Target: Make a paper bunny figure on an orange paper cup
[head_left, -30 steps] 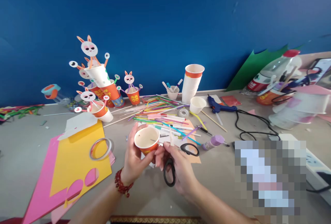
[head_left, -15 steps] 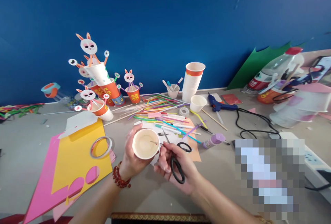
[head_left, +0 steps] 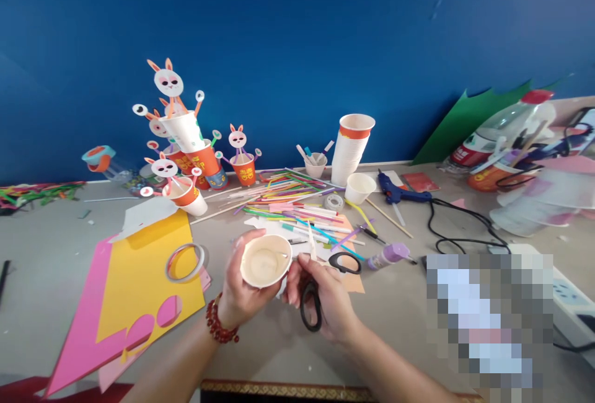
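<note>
My left hand [head_left: 239,288] is wrapped round a white paper cup [head_left: 253,273], its open mouth tilted toward me. Close to the cup's right side, my right hand [head_left: 328,297] grips a pair of scissors [head_left: 311,307] with black handle loops, which stand apart. One blade points up and away from me, outside the cup. A small thin tip shows at the inner right wall of the cup; whether it is the other blade I cannot tell clearly. My right fingers nearly meet the cup and partly hide the scissors' pivot.
Coloured sticks [head_left: 297,211] lie beyond my hands. A glue stick [head_left: 388,255], glue gun [head_left: 400,192] and small white cup [head_left: 360,188] are to the right. At left are yellow card [head_left: 149,285], a tape roll [head_left: 185,278] and rabbit-faced cups [head_left: 183,195]. Stacked cups [head_left: 351,152] stand behind.
The scissors' handle loops have spread farther apart, and the outer blade has swung away from the cup. The cup has tipped slightly more toward me. The whole view has shifted a little.
</note>
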A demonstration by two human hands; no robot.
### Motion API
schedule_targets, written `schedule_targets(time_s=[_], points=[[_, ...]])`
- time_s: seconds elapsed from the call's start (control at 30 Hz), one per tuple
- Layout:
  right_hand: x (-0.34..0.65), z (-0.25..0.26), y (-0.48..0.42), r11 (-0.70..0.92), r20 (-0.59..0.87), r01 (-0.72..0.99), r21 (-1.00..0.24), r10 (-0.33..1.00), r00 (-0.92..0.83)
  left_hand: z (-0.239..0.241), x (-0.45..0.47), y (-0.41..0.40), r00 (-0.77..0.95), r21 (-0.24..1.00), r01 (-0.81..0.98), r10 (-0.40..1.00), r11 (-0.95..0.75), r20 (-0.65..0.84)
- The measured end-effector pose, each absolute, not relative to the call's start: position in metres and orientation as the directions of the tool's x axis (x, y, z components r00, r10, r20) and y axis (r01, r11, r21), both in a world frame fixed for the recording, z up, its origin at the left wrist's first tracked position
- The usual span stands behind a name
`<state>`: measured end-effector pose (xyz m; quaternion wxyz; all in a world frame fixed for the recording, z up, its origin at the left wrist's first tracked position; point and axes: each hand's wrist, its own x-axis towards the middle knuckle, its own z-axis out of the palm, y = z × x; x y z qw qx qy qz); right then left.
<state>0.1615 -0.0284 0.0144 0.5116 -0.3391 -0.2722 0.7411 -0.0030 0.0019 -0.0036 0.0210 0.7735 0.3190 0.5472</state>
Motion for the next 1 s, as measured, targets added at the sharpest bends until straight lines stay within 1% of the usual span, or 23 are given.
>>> schedule_targets(time_s=[0.13,0.23,0.33,0.43,0.53,0.6,0.67,0.7,0.8,0.9,0.93,1.0], points=[[0.163,0.012,-0.030,-0.269,-0.187,-0.487,-0.831,0.959,-0.212,0.003,0.001,-0.001,0.173,0.413,0.475,0.543,-0.777,0.822],[0.165,0.011,-0.030,-0.222,-0.150,-0.434,-0.873,0.969,-0.196,0.003,0.002,-0.004,0.146,0.512,0.418,0.611,-0.751,0.778],[0.167,0.012,-0.030,-0.131,-0.068,-0.388,-0.912,0.983,-0.173,0.004,0.002,-0.006,0.137,0.619,0.356,0.695,-0.700,0.706],[0.172,0.014,-0.030,0.012,0.050,-0.259,-0.966,0.988,-0.143,0.008,0.002,-0.007,0.125,0.739,0.282,0.787,-0.612,0.605],[0.178,0.016,-0.031,0.162,0.175,-0.095,-0.982,0.974,-0.145,0.012,0.002,-0.007,0.155,0.863,0.174,0.879,-0.474,0.451],[0.181,0.018,-0.031,0.181,0.192,-0.083,-0.980,0.968,-0.159,0.012,0.002,-0.007,0.189,0.924,0.079,0.916,-0.374,0.355],[0.181,0.018,-0.032,0.132,0.154,-0.140,-0.981,0.975,-0.160,0.012,0.003,-0.006,0.208,0.957,-0.005,0.936,-0.290,0.285],[0.180,0.018,-0.031,0.086,0.117,-0.188,-0.978,0.980,-0.163,0.012,0.003,-0.006,0.201,0.962,-0.017,0.941,-0.274,0.272],[0.174,0.017,-0.029,-0.126,-0.046,-0.376,-0.918,0.975,-0.216,0.010,0.004,-0.005,0.127,0.940,0.069,0.937,-0.335,0.324],[0.167,0.017,-0.027,-0.341,-0.207,-0.559,-0.756,0.934,-0.289,0.006,0.004,-0.003,0.077,0.854,0.233,0.884,-0.465,0.461],[0.166,0.018,-0.026,-0.404,-0.246,-0.611,-0.681,0.912,-0.329,0.004,0.003,-0.002,0.075,0.800,0.296,0.848,-0.521,0.525],[0.166,0.019,-0.026,-0.529,-0.300,-0.687,-0.498,0.849,-0.435,-0.002,0.001,0.000,0.100,0.649,0.413,0.740,-0.639,0.665]])
